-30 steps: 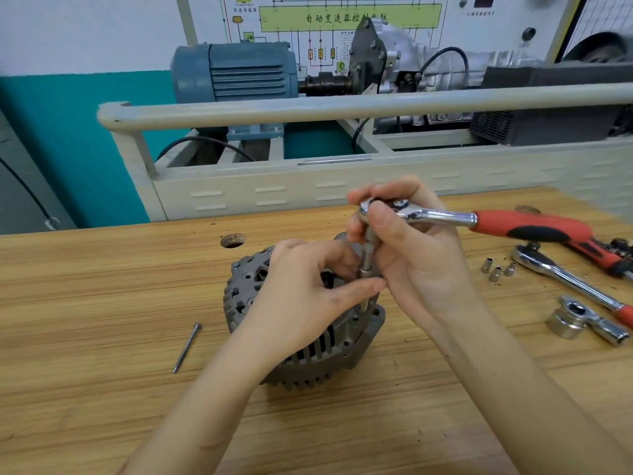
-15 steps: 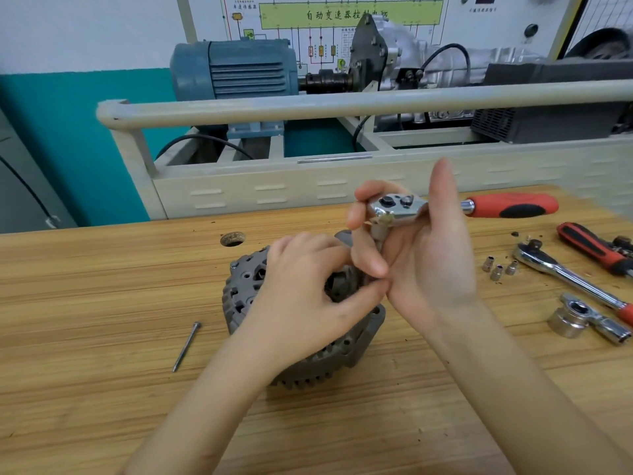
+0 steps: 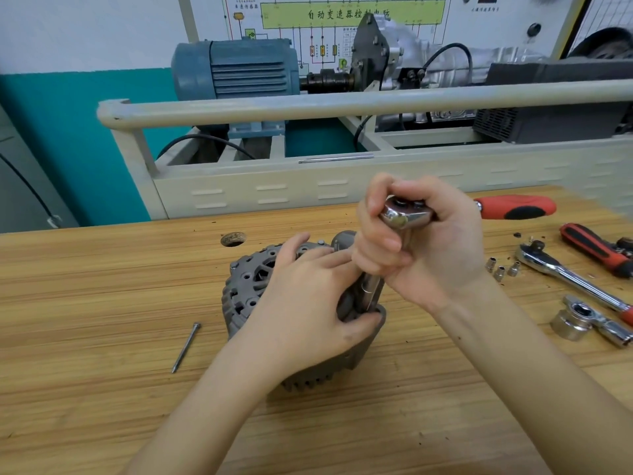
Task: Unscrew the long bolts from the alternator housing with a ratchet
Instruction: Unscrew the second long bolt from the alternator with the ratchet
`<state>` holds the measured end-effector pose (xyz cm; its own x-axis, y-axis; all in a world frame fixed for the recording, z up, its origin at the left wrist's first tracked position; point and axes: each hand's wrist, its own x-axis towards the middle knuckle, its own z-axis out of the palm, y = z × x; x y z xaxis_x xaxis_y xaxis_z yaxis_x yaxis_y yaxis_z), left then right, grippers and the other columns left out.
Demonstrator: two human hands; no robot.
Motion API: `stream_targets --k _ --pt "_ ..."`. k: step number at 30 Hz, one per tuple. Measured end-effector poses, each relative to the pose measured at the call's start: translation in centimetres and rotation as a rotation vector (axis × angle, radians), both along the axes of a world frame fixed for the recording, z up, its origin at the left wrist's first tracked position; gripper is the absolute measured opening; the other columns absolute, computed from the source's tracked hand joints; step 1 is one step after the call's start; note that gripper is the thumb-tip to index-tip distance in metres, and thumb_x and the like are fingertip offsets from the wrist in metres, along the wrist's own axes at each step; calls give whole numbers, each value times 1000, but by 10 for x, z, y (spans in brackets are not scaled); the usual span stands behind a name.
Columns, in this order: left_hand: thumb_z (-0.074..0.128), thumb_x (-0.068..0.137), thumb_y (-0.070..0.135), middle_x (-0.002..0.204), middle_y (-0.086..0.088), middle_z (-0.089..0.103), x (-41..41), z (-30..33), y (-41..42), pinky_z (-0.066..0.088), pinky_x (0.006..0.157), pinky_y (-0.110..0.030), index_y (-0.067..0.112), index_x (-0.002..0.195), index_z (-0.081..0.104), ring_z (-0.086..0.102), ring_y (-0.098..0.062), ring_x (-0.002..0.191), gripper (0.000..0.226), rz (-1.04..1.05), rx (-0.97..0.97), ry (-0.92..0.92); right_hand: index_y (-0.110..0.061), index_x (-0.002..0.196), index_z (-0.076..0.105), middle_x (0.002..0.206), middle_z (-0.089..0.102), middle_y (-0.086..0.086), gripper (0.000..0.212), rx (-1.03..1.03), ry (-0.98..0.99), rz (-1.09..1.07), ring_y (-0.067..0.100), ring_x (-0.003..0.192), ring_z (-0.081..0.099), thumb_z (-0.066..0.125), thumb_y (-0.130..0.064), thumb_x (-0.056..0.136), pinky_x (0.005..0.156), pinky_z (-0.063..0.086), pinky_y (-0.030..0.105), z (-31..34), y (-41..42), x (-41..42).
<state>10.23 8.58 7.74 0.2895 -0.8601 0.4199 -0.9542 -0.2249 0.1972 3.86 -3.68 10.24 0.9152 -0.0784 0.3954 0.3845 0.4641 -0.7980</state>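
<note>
A grey finned alternator housing (image 3: pixel 251 286) rests on the wooden bench (image 3: pixel 85 389). My left hand (image 3: pixel 308 310) lies over its right side and grips it, thumb on the rim. My right hand (image 3: pixel 421 245) is closed around the chrome head of a ratchet (image 3: pixel 406 214); its red handle (image 3: pixel 517 207) points right. A socket extension (image 3: pixel 370 289) runs down from the head to the housing's right edge. The bolt under it is hidden. One long bolt (image 3: pixel 186 346) lies loose on the bench to the left.
To the right lie a second ratchet (image 3: pixel 568 275), a red-handled tool (image 3: pixel 596 248), three small sockets (image 3: pixel 501 269) and a large socket on a bar (image 3: pixel 582 320). A hole (image 3: pixel 233 238) is in the bench behind the housing. A grey railed frame (image 3: pixel 342 104) with a blue motor (image 3: pixel 236 70) stands behind.
My right hand has closed around the ratchet head, where its fingers were spread half a second ago. The handle has swung from down-right to level. My left hand slid down onto the housing.
</note>
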Motion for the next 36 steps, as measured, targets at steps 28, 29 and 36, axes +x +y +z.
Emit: stream_targets --k 28,29,36 --pt "54 76 44 85 12 67 10 7 5 33 100 -49 13 73 68 59 -8 96 34 -214 -226 383 -22 82 50 60 62 11 33 -301 -240 -584 8 41 55 58 -53 75 44 43 18 -17 26 6" --pt "55 76 43 83 11 66 10 6 5 35 98 -50 11 70 67 59 -9 94 34 -219 -223 409 -20 80 50 58 64 6 41 -218 -156 -496 9 38 53 56 -59 73 43 43 19 -15 26 5" --pt "58 72 48 86 23 62 11 6 5 26 105 -39 37 70 63 53 5 97 12 -162 -239 385 -14 50 60 32 45 -2 63 98 167 -107 11 29 44 31 -66 72 42 39 17 4 15 9"
